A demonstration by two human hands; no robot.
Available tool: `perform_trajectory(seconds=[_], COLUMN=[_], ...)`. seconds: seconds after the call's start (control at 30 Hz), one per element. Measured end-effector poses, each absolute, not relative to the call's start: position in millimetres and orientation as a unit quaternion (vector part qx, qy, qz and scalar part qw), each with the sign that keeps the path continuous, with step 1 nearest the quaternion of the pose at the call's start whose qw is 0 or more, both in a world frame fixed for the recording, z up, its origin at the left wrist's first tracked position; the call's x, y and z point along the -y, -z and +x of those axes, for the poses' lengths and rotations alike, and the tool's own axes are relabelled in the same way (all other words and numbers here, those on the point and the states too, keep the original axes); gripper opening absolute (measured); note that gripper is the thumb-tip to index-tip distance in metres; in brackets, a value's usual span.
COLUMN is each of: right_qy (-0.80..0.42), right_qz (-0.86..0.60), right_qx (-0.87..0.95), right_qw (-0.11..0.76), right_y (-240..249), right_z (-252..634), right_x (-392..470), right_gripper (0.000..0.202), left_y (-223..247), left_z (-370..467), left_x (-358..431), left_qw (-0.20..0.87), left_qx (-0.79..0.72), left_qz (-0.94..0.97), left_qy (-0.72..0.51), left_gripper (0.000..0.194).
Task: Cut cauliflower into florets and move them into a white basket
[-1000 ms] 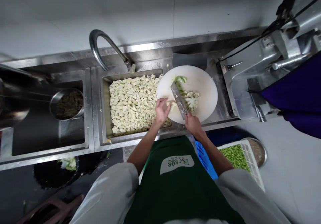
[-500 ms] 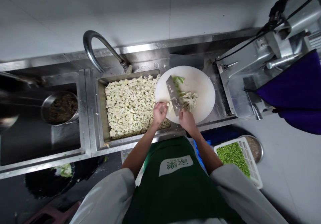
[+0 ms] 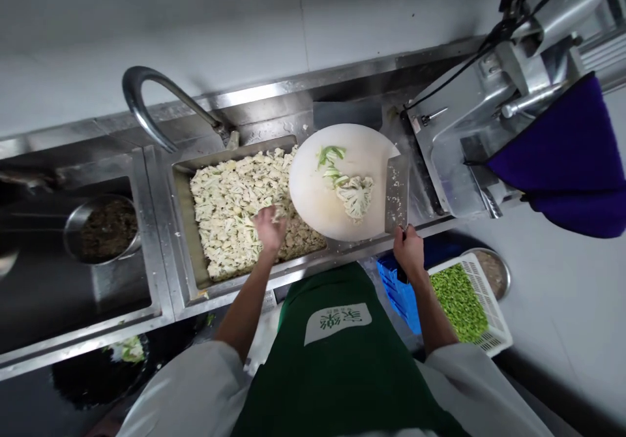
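Note:
My right hand [image 3: 409,252] grips the handle of a cleaver [image 3: 396,192], its wide blade lying over the right edge of the round white cutting board [image 3: 313,199]. Bits of white stick to the blade. On the board rest a piece of cauliflower [image 3: 357,199] with its cut face up and some green leaf trimmings [image 3: 331,156]. To the left, my left hand [image 3: 270,228] is over the sink full of cauliflower florets [image 3: 235,195]. Its fingers are spread and somewhat blurred, with small pieces near the fingertips.
A curved faucet [image 3: 147,111] rises behind the florets. At far left, a metal pot [image 3: 102,228] sits in another sink. Right of the board stands a metal machine [image 3: 454,143] with a purple cloth [image 3: 562,163]. Below are a blue crate [image 3: 398,293] and a white basket [image 3: 493,319] of chopped greens.
My left hand has moved left from the board to over the florets, letting go of a small cauliflower piece. My right hand has carried the cleaver right, off the cauliflower to the board's edge.

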State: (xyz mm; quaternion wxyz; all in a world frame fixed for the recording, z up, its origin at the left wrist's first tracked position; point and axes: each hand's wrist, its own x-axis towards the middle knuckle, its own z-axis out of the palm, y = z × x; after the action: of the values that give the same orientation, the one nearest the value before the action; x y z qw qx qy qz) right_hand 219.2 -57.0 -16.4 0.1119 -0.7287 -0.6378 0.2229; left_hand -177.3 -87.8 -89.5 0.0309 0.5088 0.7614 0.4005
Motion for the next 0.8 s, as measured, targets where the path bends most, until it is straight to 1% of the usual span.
perform_trajectory(seconds=[0.07, 0.13, 0.2, 0.27, 0.37, 0.43, 0.5, 0.63, 0.73, 0.8], right_qy=[-0.237, -0.248, -0.263, -0.288, -0.311, -0.305, -0.291, -0.273, -0.264, -0.255], right_qz=[-0.732, -0.729, -0.723, -0.717, -0.711, -0.710, -0.711, -0.717, -0.717, -0.707], right_qx=[0.634, 0.634, 0.635, 0.630, 0.626, 0.631, 0.637, 0.642, 0.646, 0.659], right_qw=[0.084, 0.071, 0.072, 0.075, 0.075, 0.072, 0.061, 0.014, -0.011, -0.007], right_y=[23, 30, 36, 40, 42, 41, 40, 31, 16, 4], right_z=[224, 229, 235, 241, 248, 249, 249, 239, 221, 203], right_x=[56, 53, 50, 47, 43, 42, 42, 43, 45, 46], right_gripper=[0.029, 0.026, 0.026, 0.027, 0.029, 0.029, 0.029, 0.028, 0.032, 0.036], left_y=[84, 76, 68, 60, 50, 47, 48, 57, 63, 65], left_z=[-200, -193, -158, -111, -56, -42, -41, -45, -39, -33], left_x=[106, 101, 74, 31, -29, -47, -42, 5, 32, 37], left_qw=[-0.010, -0.006, 0.040, 0.090, 0.171, 0.211, 0.233, 0.245, 0.227, 0.204], left_qx=[-0.797, -0.779, -0.714, -0.631, -0.510, -0.467, -0.473, -0.565, -0.608, -0.614], left_qz=[0.463, 0.479, 0.549, 0.637, 0.760, 0.796, 0.786, 0.684, 0.629, 0.627], left_qy=[-0.388, -0.405, -0.433, -0.433, -0.363, -0.323, -0.322, -0.391, -0.427, -0.434], left_gripper=[0.022, 0.019, 0.016, 0.022, 0.035, 0.041, 0.042, 0.034, 0.030, 0.027])
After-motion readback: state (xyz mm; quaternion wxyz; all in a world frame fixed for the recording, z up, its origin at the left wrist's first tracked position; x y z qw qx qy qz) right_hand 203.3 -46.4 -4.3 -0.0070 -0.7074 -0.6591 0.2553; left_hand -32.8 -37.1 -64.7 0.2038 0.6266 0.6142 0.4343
